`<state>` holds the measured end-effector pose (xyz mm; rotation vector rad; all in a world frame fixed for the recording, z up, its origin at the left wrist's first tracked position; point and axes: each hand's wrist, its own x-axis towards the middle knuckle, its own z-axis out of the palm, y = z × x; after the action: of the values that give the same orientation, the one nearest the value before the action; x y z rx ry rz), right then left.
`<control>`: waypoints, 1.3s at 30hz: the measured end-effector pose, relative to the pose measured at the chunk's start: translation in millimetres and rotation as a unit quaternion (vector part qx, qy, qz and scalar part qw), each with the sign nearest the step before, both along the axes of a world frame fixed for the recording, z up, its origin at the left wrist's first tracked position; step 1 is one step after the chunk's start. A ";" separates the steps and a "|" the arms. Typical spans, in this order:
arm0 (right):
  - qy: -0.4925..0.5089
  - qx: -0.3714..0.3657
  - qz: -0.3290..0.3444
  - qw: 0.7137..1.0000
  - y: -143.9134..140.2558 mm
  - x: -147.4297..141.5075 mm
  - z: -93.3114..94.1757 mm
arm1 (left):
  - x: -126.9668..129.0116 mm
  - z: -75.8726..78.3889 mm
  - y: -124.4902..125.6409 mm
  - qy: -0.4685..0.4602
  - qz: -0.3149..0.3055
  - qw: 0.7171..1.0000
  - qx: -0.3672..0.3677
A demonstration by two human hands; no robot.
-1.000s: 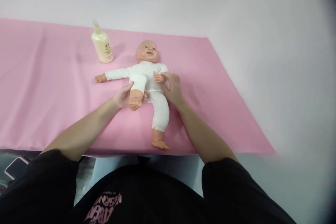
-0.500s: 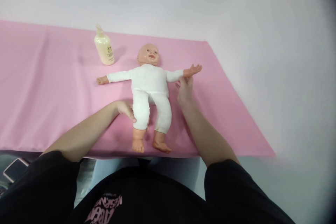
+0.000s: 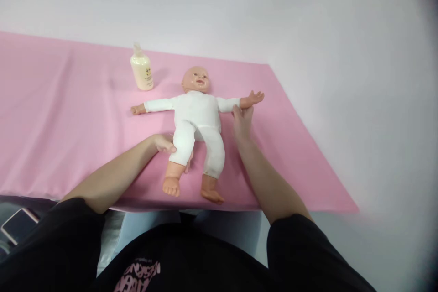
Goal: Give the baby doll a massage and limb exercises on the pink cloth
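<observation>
A baby doll [image 3: 197, 118] in a white bodysuit lies face up on the pink cloth [image 3: 68, 114], arms spread wide, feet toward me. My left hand [image 3: 165, 144] wraps under the doll's left-side leg near the knee, and that leg is lifted a little and angled outward. My right hand [image 3: 242, 118] pinches the doll's outstretched arm at the wrist on the right side. A cream lotion bottle [image 3: 142, 71] stands upright beyond the doll's other arm, apart from both hands.
The pink cloth ends at a front edge just below the doll's feet and at a slanted right edge, with pale floor beyond. A phone [image 3: 17, 225] lies low at the far left, below the cloth.
The doll's bent leg came down and its folded arm was stretched out to the right by my right hand. Now my left hand lifts the leg slightly outward again.
</observation>
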<state>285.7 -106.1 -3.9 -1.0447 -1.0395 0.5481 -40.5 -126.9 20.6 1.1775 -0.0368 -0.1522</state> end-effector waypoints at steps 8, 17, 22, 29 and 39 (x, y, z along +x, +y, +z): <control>-0.268 0.045 0.031 0.962 -22.7 -24.8 6.9 | 10.7 1.3 0.6 -0.032 0.351 0.919 -0.176; -0.412 0.081 0.066 0.905 -21.0 -33.9 7.3 | 7.2 -1.1 7.4 0.010 0.369 0.912 -0.180; -0.262 0.048 0.041 0.963 -17.6 -26.5 6.9 | -3.4 -3.7 3.6 -0.009 0.229 0.972 -0.046; 0.012 -0.016 -0.002 1.000 -1.1 -6.8 16.1 | -8.2 12.0 -1.9 0.082 0.057 0.994 0.042; 0.204 -0.105 -0.013 0.973 4.0 5.0 19.0 | -0.1 13.9 -12.7 0.028 0.085 0.993 0.078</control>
<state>290.7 -102.1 15.1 -1.0702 -0.6122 0.8258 -40.6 -139.6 34.6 1.3258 0.1272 -0.0383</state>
